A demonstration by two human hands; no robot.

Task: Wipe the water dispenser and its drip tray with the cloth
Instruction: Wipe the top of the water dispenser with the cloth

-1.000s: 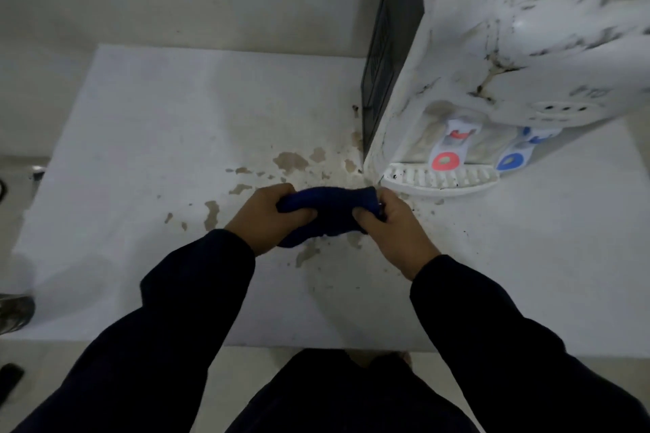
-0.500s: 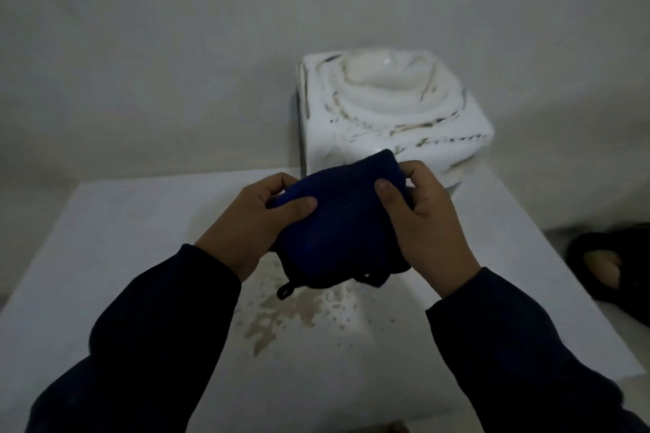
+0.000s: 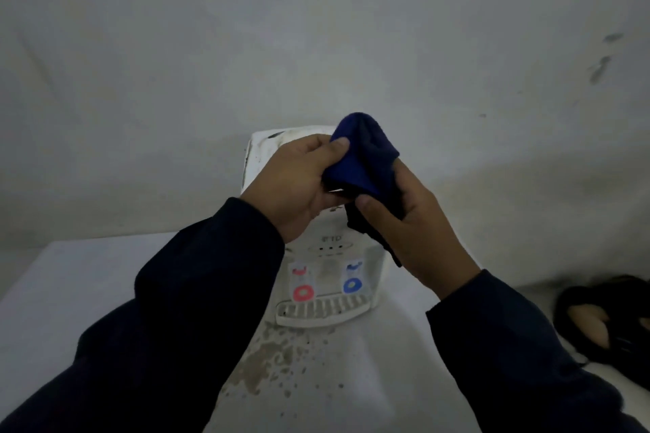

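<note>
A dark blue cloth (image 3: 362, 158) is bunched up in the air in front of the water dispenser (image 3: 330, 242), held by both hands. My left hand (image 3: 299, 183) pinches its left side with thumb and fingers. My right hand (image 3: 418, 221) grips its lower right part, with a dark fold hanging down along the palm. The white dispenser is stained and stands on the white table (image 3: 70, 292) against the wall. Its red tap (image 3: 302, 292) and blue tap (image 3: 352, 285) sit above the slotted drip tray (image 3: 322, 313). My hands hide most of the dispenser's top.
Brown stains (image 3: 267, 358) spot the table in front of the drip tray. A dark sandal with a foot in it (image 3: 598, 327) lies at the right edge, beyond the table. A grey wall rises right behind the dispenser.
Both hands raised the cloth from table level to above the dispenser and bunched it tighter. The view has drawn back, and the dispenser's front with taps and tray shows.
</note>
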